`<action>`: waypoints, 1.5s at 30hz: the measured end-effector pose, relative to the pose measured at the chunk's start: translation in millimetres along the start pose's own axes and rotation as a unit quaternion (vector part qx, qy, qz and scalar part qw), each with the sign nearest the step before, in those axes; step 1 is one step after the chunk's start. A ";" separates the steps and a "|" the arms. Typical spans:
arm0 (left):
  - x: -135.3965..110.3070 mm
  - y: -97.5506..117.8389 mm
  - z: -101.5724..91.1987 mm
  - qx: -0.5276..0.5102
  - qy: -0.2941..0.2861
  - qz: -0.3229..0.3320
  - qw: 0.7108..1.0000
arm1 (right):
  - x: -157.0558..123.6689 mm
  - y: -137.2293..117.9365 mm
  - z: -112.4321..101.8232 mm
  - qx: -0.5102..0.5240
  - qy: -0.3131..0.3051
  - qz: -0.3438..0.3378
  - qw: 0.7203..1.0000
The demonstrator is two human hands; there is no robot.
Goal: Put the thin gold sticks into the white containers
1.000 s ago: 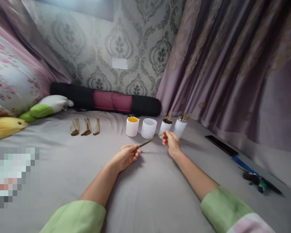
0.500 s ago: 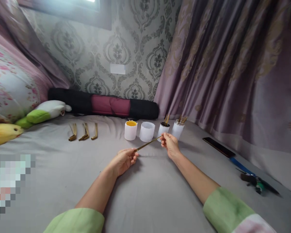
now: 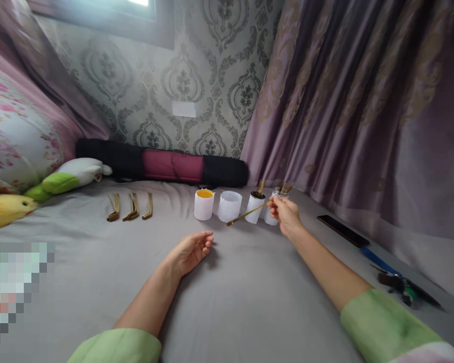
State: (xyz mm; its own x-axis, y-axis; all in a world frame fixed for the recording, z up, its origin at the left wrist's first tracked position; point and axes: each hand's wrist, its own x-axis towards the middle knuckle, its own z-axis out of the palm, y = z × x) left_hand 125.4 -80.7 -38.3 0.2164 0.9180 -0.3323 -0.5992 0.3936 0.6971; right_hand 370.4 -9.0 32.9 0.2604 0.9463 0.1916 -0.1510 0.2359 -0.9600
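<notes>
My right hand [image 3: 285, 216] pinches one end of a thin golden straw [image 3: 245, 215], which slants down to the left in front of the cups. My left hand [image 3: 191, 250] rests on the grey sheet [image 3: 219, 297], fingers loosely apart, holding nothing. Behind the straw stand four white cups in a row: one with yellow inside [image 3: 204, 203], an empty one [image 3: 229, 205], one with a dark top and sticks [image 3: 256, 205], and a clear one with sticks [image 3: 276, 200] right beside my right hand.
Three bundles of bent golden straws [image 3: 130, 206] lie at the back left. A black and maroon roll [image 3: 162, 167] lies along the wall. A phone [image 3: 343, 230], a blue strip and pliers [image 3: 399, 282] lie at the right, by the curtain. Soft toys [image 3: 66, 175] sit far left.
My left hand let go of the straw and settled on the sheet. My right hand carried the straw to the right, toward the clear cup.
</notes>
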 end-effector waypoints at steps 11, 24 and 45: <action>4.0 1.7 -5.7 -0.055 -0.013 -0.008 0.998 | 23.9 -48.7 -19.4 -0.076 0.039 -0.044 0.995; 1.8 3.4 -3.5 -0.054 -0.014 -0.006 0.998 | 56.8 -93.8 -23.7 -0.168 0.089 -0.154 0.970; 2.1 3.8 -4.6 -0.066 -0.007 -0.002 0.998 | 101.7 -88.4 -3.9 -0.355 0.059 -0.252 0.898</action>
State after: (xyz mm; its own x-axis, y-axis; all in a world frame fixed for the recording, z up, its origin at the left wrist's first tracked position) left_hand 120.1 -77.5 -39.3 0.2297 0.9175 -0.3245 -0.6942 0.3882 0.6061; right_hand 414.0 65.6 136.4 0.2311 0.7188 0.6557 0.6493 0.3880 -0.6541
